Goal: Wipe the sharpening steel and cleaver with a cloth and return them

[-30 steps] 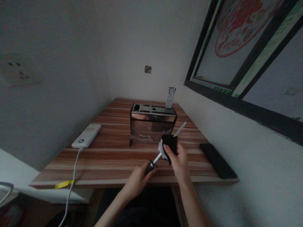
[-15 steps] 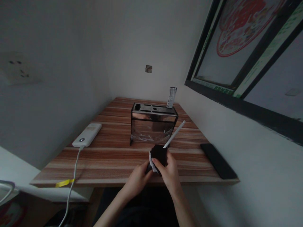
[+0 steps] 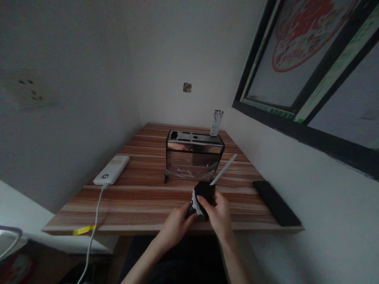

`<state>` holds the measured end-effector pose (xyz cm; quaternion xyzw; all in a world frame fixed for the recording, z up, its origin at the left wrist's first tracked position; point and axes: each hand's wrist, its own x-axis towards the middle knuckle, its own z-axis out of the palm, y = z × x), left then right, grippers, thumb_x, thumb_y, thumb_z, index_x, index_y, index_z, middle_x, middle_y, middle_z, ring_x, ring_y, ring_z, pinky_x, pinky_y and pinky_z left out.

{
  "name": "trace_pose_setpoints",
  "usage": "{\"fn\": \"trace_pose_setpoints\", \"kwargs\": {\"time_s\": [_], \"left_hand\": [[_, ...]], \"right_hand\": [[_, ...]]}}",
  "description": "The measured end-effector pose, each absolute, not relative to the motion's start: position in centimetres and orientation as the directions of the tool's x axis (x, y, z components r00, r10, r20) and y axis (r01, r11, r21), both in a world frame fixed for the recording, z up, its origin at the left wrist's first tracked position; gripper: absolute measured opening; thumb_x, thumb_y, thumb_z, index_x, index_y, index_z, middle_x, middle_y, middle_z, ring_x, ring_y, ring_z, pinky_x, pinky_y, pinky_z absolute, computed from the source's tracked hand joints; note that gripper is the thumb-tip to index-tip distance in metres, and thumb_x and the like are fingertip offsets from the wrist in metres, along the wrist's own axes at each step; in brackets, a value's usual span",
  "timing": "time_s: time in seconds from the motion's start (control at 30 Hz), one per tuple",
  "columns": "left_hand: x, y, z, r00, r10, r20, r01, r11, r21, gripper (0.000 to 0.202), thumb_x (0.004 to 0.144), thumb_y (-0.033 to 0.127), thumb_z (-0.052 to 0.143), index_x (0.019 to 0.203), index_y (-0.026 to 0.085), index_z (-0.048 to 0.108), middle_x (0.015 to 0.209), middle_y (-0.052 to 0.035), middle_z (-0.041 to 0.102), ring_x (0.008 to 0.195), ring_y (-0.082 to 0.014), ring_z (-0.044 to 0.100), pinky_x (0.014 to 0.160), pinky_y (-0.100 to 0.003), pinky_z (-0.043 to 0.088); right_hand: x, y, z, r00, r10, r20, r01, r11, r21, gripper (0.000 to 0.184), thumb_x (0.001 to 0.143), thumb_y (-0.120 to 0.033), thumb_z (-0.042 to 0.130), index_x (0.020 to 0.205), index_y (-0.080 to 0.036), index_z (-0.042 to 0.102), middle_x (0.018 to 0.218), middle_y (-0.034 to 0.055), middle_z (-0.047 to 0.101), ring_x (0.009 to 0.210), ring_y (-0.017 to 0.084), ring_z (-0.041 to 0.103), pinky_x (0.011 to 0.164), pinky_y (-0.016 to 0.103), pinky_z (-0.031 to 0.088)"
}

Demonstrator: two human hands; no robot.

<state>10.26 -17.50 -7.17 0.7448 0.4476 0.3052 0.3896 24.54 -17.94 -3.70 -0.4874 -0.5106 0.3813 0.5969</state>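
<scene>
In the head view, I log the left hand [image 3: 175, 225] closed around the dark handle [image 3: 190, 211] of a tool, low over the near edge of the wood-grain table [image 3: 142, 189]. The right hand [image 3: 218, 213] is closed on a black cloth [image 3: 205, 190] with a ragged white edge, thumb pressed on top; the tool's pale rod [image 3: 224, 169] emerges beyond the cloth, slanting up to the right. Behind the hands I note a dark-framed holder [image 3: 194, 136] upright on the table, its metal top cut with slots and a round hole. A crinkled silvery piece [image 3: 217, 123] stands at its right end, tilted slightly; I cannot tell how deep it sits. The glossy front [image 3: 180, 158] reflects, so its interior is unreadable to me. Left: a white power bank [image 3: 112, 170] with a cable [image 3: 97, 213] plugged in. Right: a flat black slab [image 3: 275, 201].
</scene>
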Motion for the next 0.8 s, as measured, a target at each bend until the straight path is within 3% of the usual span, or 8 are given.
{"fn": "trace_pose_setpoints", "kwargs": {"time_s": [0.23, 0.47, 0.8], "left_hand": [[10.3, -17.8, -6.8, 0.418, 0.903, 0.098, 0.509, -0.322, 0.799, 0.019, 0.088, 0.033, 0.046, 0.089, 0.019, 0.058, 0.079, -0.003, 0.067, 0.071, -0.0178, 0.062, 0.062, -0.022, 0.038], [10.2, -18.1, -6.3, 0.451, 0.889, 0.081, 0.488, -0.322, 0.811, 0.02, 0.089, 0.035, 0.045, 0.091, 0.02, 0.058, 0.081, -0.0022, 0.067, 0.075, -0.0175, 0.063, 0.066, -0.021, 0.04], [10.0, -18.2, -6.2, 0.474, 0.878, 0.07, 0.507, -0.337, 0.793, 0.02, 0.089, 0.035, 0.046, 0.094, 0.021, 0.059, 0.085, -0.0033, 0.069, 0.079, -0.0188, 0.064, 0.068, -0.021, 0.041]], "right_hand": [[26.7, -17.0, -2.5, 0.282, 0.924, 0.258, 0.067, 0.249, -0.966, 0.035, 0.069, -0.038, 0.071, 0.097, -0.017, 0.064, 0.087, 0.0074, 0.072, 0.077, 0.023, 0.067, 0.066, 0.033, 0.056], [29.4, -15.9, -0.8, 0.361, 0.869, 0.338, 0.053, 0.343, -0.938, 0.033, 0.069, -0.037, 0.072, 0.095, -0.017, 0.066, 0.085, 0.0066, 0.072, 0.069, 0.02, 0.066, 0.056, 0.029, 0.054], [32.5, -14.2, 1.6, 0.514, 0.729, 0.451, 0.098, 0.473, -0.876, 0.03, 0.069, -0.036, 0.073, 0.091, -0.018, 0.067, 0.086, 0.0036, 0.07, 0.071, 0.016, 0.063, 0.063, 0.027, 0.051]]}}
